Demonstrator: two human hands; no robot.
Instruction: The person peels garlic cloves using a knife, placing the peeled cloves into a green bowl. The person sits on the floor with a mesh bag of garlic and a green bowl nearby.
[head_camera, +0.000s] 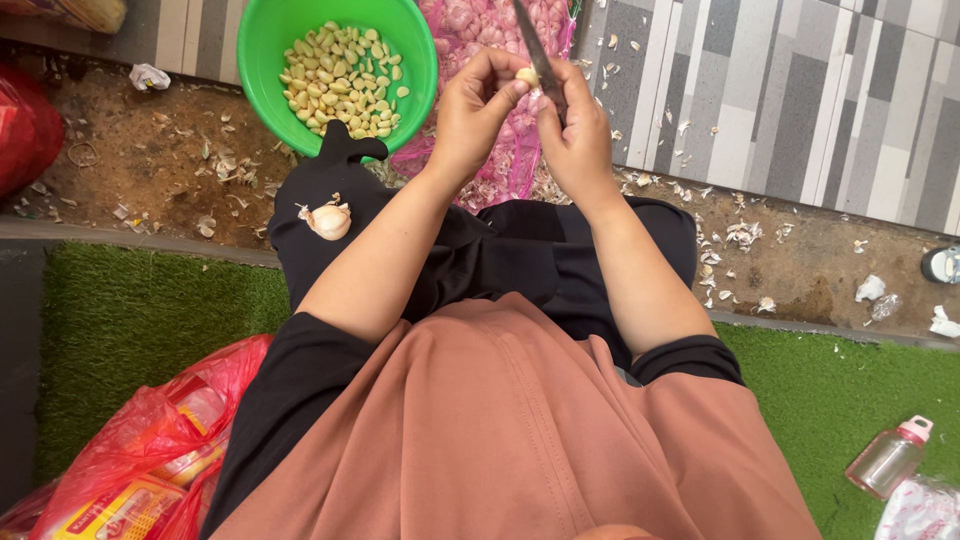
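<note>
The person sits low with both arms reaching out over the lap. The left hand (478, 110) is curled shut around a small pale garlic clove (526, 75), pinching it between thumb and fingers so it stays put and its top sticks out. The right hand (578, 130) is closed around the handle of a thin dark-bladed knife (535, 55), and the blade points up and away, with its edge right beside the clove, so the skin can be picked off. The hands are held up over a pink mesh sack of unpeeled garlic (480, 30), which lies on the ground on the far side, so bits of skin fall down there. Just left of the sack sits a round green plastic bowl (265, 50) with many peeled yellow cloves in it, close enough to drop a clove in. A whole white garlic bulb (329, 220) rests on the black cloth over the person's left knee, ready to grab. Dry garlic skins (740, 235) lie all over the brown dirt strip. On the near green fake grass (150, 320) are a red plastic bag (150, 440) at the left and a small clear bottle with a pink cap (890, 458) at the right. Nothing stands between the hands and the bowl.
</note>
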